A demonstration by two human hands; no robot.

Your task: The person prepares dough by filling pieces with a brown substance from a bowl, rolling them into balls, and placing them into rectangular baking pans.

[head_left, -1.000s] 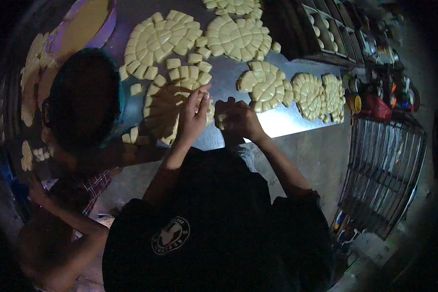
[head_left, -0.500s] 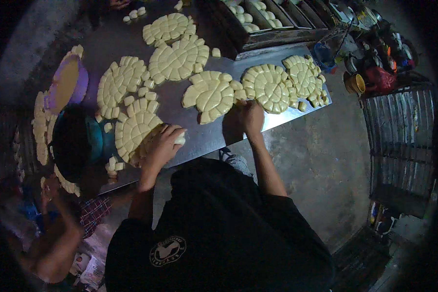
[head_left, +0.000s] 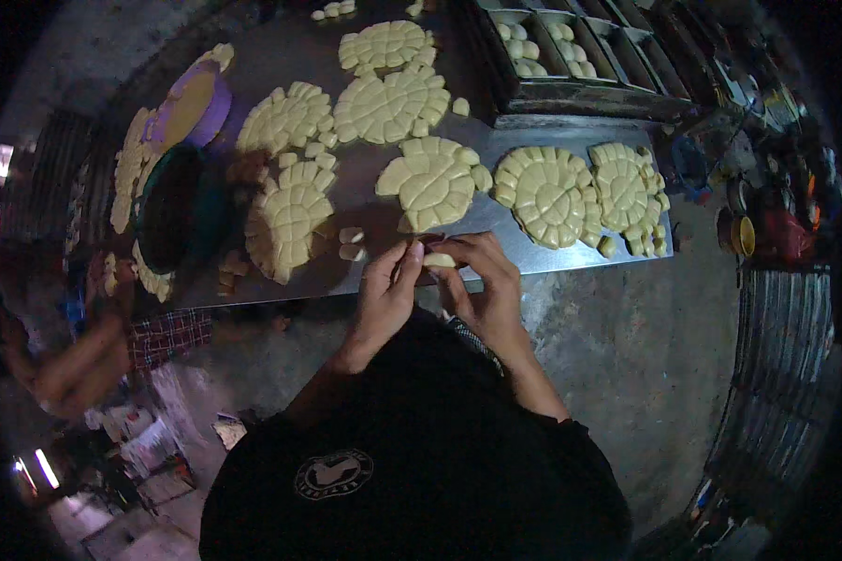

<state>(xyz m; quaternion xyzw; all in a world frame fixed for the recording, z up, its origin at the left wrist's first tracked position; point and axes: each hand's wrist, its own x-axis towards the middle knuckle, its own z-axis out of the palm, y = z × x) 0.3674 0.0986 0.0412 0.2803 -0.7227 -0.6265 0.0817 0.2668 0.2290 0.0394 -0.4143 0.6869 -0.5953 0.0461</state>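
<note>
At the front edge of the metal table (head_left: 346,196), my hands are close together over a small piece of pale dough (head_left: 440,260). My right hand (head_left: 488,292) curls its fingers and thumb round it. The fingers of my left hand (head_left: 386,292) are pinched together against its left side; part of the dough is hidden by the fingers. Left of my hands lie two small dough pieces (head_left: 351,251). Beyond them is a flat dough round cut into segments (head_left: 428,184), with a similar cut slab (head_left: 288,224) further left.
More cut dough rounds (head_left: 544,192) cover the right and far table. A wooden tray (head_left: 580,93) with dough balls in some compartments stands at the back right. A purple basin (head_left: 217,110) and a dark green basin (head_left: 196,196) sit left, near another person's blurred arm (head_left: 84,360).
My left hand has moved right from the cut slab and my right hand has come nearer; they now meet on one dough piece. The view has shifted, and two small pieces now show on the table.
</note>
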